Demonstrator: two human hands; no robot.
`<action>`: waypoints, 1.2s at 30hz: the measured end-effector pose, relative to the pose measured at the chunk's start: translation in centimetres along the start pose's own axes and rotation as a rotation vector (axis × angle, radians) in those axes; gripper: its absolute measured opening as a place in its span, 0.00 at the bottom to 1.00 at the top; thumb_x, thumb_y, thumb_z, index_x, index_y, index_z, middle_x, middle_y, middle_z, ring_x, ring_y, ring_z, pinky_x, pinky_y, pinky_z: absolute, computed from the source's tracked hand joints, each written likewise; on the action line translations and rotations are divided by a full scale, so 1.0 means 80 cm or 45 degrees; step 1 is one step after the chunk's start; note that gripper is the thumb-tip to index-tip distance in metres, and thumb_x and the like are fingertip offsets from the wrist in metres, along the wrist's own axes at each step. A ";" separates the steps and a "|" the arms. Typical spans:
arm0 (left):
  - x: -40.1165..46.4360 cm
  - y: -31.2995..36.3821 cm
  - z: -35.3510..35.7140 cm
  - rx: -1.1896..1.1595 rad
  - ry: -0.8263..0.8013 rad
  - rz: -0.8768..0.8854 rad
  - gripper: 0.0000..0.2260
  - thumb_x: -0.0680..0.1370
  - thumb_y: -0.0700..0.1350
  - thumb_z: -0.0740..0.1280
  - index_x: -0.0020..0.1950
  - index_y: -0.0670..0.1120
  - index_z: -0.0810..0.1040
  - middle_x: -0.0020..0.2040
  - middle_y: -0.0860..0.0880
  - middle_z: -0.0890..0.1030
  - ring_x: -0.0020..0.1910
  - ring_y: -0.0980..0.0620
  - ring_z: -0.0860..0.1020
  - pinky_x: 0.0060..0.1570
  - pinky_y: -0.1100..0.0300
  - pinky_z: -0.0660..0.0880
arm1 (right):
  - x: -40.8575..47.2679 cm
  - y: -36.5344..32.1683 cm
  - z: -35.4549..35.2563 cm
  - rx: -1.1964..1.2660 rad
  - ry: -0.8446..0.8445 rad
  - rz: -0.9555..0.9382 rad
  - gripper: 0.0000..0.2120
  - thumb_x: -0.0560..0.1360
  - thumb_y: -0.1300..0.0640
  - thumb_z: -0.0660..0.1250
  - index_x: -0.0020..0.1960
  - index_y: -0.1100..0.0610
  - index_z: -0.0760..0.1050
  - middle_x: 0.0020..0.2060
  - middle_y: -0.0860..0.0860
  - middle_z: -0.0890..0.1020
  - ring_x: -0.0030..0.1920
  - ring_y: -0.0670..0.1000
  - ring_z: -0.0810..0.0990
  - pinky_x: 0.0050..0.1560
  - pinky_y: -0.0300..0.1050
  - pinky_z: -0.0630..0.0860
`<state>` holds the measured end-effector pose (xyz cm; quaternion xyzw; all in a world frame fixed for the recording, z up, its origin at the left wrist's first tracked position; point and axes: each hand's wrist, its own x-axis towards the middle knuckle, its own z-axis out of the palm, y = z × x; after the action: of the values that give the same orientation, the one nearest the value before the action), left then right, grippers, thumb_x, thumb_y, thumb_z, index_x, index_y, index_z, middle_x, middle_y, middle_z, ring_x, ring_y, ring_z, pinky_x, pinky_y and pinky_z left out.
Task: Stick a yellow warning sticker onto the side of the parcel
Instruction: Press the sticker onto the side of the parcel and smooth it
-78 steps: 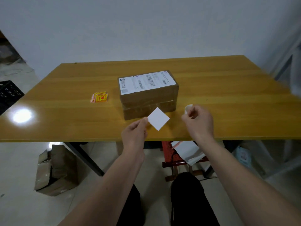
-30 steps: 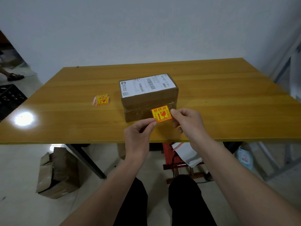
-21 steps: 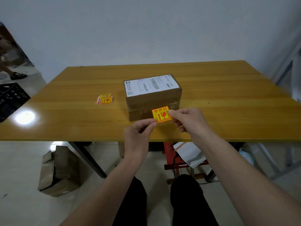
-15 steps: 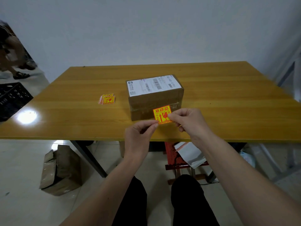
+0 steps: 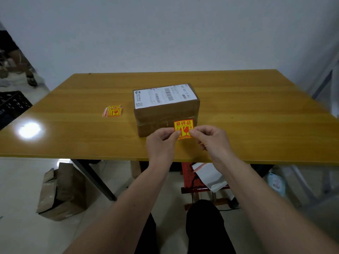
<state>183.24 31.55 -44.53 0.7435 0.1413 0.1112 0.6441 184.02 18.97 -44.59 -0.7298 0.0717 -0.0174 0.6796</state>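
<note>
A square yellow sticker (image 5: 183, 128) with red print and a red border is being held upright in front of the near side of the brown parcel (image 5: 166, 109). Its lower left edge is being pinched by the left hand (image 5: 161, 143), its lower right edge by the right hand (image 5: 209, 139). Whether the cardboard is being touched cannot be told.
</note>
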 end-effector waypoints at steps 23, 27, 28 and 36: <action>0.033 0.015 0.037 0.340 0.349 0.331 0.09 0.73 0.46 0.70 0.53 0.51 0.82 0.50 0.55 0.81 0.49 0.59 0.75 0.47 0.70 0.68 | 0.062 0.007 -0.015 0.203 0.206 -0.041 0.05 0.73 0.58 0.70 0.48 0.55 0.82 0.37 0.43 0.81 0.35 0.40 0.75 0.39 0.33 0.71; 0.044 0.015 0.037 0.669 0.368 0.709 0.12 0.74 0.43 0.70 0.57 0.49 0.80 0.54 0.52 0.79 0.54 0.54 0.69 0.47 0.73 0.62 | 0.070 0.012 -0.015 0.171 0.160 -0.047 0.03 0.73 0.59 0.71 0.46 0.54 0.82 0.39 0.44 0.82 0.41 0.39 0.78 0.37 0.27 0.72; 0.049 0.015 0.038 0.718 0.332 0.750 0.14 0.74 0.42 0.69 0.60 0.48 0.79 0.57 0.51 0.79 0.56 0.52 0.71 0.50 0.70 0.66 | 0.070 0.012 -0.013 0.172 0.144 -0.041 0.03 0.73 0.59 0.71 0.45 0.54 0.82 0.39 0.44 0.82 0.41 0.40 0.78 0.37 0.27 0.72; 0.069 0.007 0.046 0.749 0.137 0.734 0.22 0.74 0.44 0.70 0.67 0.47 0.71 0.66 0.51 0.73 0.58 0.48 0.77 0.53 0.51 0.78 | 0.083 0.006 -0.012 0.138 0.125 -0.092 0.06 0.74 0.59 0.69 0.49 0.58 0.82 0.39 0.44 0.82 0.41 0.38 0.78 0.36 0.22 0.73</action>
<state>189.71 29.97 -44.57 0.8981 -0.0135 0.2807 0.3383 190.42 17.18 -45.49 -0.6923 0.0774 -0.0818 0.7128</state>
